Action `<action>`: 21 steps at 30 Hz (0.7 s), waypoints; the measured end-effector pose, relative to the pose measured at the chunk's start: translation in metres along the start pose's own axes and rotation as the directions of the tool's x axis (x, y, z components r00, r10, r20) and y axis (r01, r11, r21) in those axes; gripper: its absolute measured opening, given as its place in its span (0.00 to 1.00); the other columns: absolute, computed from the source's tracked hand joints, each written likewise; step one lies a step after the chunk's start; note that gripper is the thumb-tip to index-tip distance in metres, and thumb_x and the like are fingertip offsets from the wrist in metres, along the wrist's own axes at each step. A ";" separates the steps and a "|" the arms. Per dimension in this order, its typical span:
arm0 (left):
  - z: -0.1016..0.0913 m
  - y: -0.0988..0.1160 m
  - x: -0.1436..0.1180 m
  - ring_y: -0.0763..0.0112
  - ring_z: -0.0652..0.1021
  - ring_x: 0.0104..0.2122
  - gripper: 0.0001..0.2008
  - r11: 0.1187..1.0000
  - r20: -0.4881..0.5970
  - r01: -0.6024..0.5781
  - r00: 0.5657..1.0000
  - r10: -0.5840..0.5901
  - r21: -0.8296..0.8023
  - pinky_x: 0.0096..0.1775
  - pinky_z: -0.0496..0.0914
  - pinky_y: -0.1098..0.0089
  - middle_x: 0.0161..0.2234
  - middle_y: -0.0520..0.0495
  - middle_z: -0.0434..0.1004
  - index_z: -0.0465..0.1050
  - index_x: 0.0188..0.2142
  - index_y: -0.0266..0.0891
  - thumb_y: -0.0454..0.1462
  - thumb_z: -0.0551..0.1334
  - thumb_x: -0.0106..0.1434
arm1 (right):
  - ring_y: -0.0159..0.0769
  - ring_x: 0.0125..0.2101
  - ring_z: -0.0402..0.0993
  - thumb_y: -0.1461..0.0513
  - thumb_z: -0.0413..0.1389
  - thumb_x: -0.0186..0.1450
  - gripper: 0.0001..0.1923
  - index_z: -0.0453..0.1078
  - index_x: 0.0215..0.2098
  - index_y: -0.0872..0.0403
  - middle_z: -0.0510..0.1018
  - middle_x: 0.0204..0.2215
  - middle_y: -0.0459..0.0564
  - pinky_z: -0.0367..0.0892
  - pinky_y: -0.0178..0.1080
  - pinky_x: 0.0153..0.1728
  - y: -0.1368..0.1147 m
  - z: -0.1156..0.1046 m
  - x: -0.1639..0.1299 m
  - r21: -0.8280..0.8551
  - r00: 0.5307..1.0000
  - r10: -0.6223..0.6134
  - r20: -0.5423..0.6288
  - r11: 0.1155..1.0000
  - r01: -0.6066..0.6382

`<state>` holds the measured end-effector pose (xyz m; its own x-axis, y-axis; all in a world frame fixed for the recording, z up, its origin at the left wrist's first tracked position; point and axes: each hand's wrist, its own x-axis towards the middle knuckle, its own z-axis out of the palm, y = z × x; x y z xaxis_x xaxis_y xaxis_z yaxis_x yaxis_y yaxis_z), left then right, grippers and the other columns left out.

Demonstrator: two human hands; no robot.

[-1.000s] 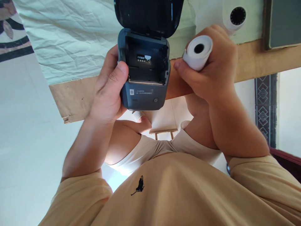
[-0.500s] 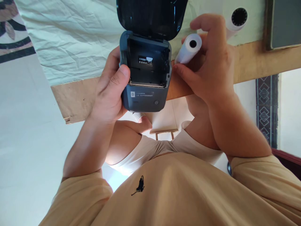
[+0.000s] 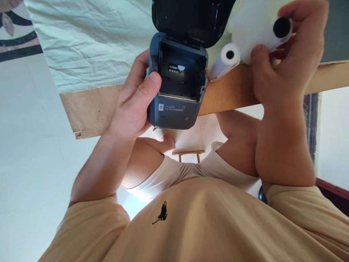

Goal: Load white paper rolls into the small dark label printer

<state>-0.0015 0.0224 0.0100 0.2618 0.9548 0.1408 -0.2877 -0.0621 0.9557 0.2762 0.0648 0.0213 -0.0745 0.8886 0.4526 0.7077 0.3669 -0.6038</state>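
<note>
On my feed the left hand (image 3: 136, 100) has its fingers clamped on the dark blue printer (image 3: 174, 118) at upper centre. I see the thumb pressed on the printer's left rim; the other fingers run behind its left side, mostly hidden from me. The lid (image 3: 188, 22) stands open toward the top edge, and I can look straight into the bare compartment with its small printed label.

At upper right I have the right hand (image 3: 294, 63) over the black-ended roll (image 3: 282, 28). That roll lies between the fingers: the thumb is at its lower left, the index finger at the upper edge of its black end, more fingers at its right. They are curved and spread around it; I cannot tell whether they grip it firmly.

The slim white roll (image 3: 223, 65) is between the two hands, just right of the printer and clear of all the fingers, tilted in my view with its small dark core facing me. Green cloth (image 3: 89, 47) covers much of the wooden counter (image 3: 231, 91) behind.
</note>
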 end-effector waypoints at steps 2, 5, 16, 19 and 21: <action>0.005 0.002 -0.001 0.65 0.78 0.45 0.24 1.000 -0.037 0.008 0.999 -0.008 -0.007 0.36 0.76 0.72 0.45 0.52 0.75 0.66 0.52 0.44 0.52 0.59 0.59 | 0.22 0.32 0.63 0.68 0.53 0.53 0.24 0.66 0.49 0.53 0.72 0.40 0.46 0.55 0.31 0.29 -0.001 0.001 -0.001 0.068 0.999 -0.006 0.032 0.998 0.003; 0.016 0.012 -0.003 0.67 0.78 0.45 0.22 0.997 -0.075 0.047 0.996 -0.052 -0.068 0.37 0.75 0.73 0.43 0.51 0.76 0.66 0.50 0.40 0.48 0.59 0.61 | 0.20 0.30 0.61 0.71 0.50 0.51 0.27 0.67 0.48 0.50 0.71 0.37 0.42 0.55 0.31 0.30 -0.005 0.001 -0.003 0.117 0.997 -0.052 0.052 0.992 0.045; 0.025 0.019 -0.003 0.64 0.72 0.56 0.20 0.994 -0.098 0.062 0.993 -0.070 -0.085 0.51 0.75 0.65 0.42 0.47 0.74 0.63 0.50 0.34 0.45 0.55 0.64 | 0.29 0.42 0.66 0.67 0.53 0.51 0.25 0.65 0.49 0.56 0.68 0.43 0.49 0.61 0.35 0.44 -0.001 0.003 -0.001 0.188 0.985 -0.173 -0.001 0.967 0.170; 0.026 0.020 -0.003 0.62 0.71 0.56 0.20 0.993 -0.104 0.071 0.991 -0.081 -0.095 0.51 0.75 0.63 0.42 0.47 0.74 0.63 0.50 0.36 0.45 0.56 0.64 | 0.25 0.38 0.66 0.73 0.45 0.48 0.34 0.60 0.54 0.54 0.70 0.42 0.47 0.59 0.32 0.37 -0.007 0.003 -0.003 0.185 0.993 -0.093 0.068 0.980 0.079; 0.026 0.020 -0.003 0.61 0.71 0.56 0.21 0.995 -0.103 0.062 0.992 -0.070 -0.078 0.51 0.75 0.64 0.43 0.46 0.74 0.63 0.51 0.36 0.46 0.56 0.63 | 0.26 0.36 0.66 0.72 0.47 0.51 0.29 0.63 0.52 0.55 0.71 0.40 0.49 0.58 0.33 0.34 -0.011 0.003 -0.003 0.066 0.994 0.000 0.107 0.998 -0.007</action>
<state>0.0155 0.0105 0.0348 0.1849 0.9817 0.0464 -0.3415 0.0199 0.9397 0.2663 0.0587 0.0248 -0.1492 0.9130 0.3798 0.6606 0.3779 -0.6487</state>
